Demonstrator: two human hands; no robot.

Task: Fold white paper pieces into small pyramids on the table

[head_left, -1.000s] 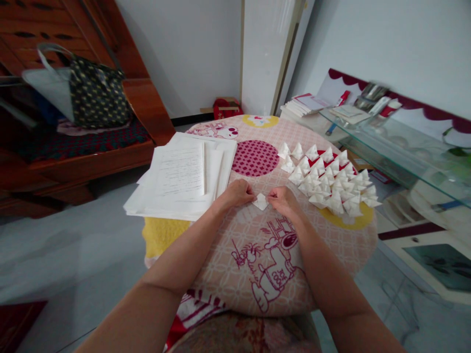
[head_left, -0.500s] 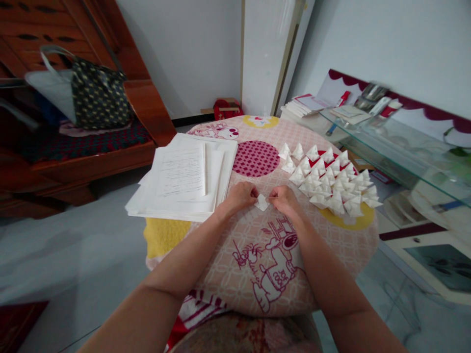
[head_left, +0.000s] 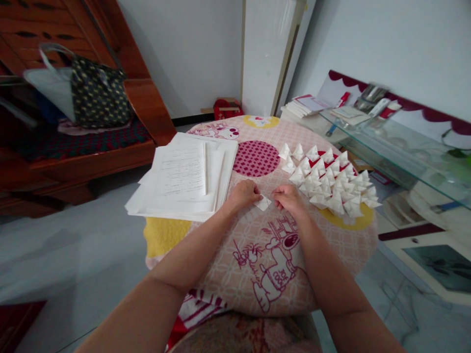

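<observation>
While the left hand presses at the near-central folded white paper piece, its grip is clamped on that piece's left corner. The small diamond-shaped piece lies flat on the cloth-covered worktop, just below and right of the frame's centre. Just beside its right corner is the right hand, fingers curled inward; whether the tips of its grip meet, I cannot tell.

Right of centre, a cluster of pointed folded paper pieces stands in loose rows, partly over a red patch of the cartoon-printed cloth. Left of centre, a stack of paper sheets lies on the same worktop, the upper sheet bearing lines of writing. At the upper left of the frame, a dark patterned bag sits on a wooden bench seat; at the upper right, a glass shelf carries assorted small items
</observation>
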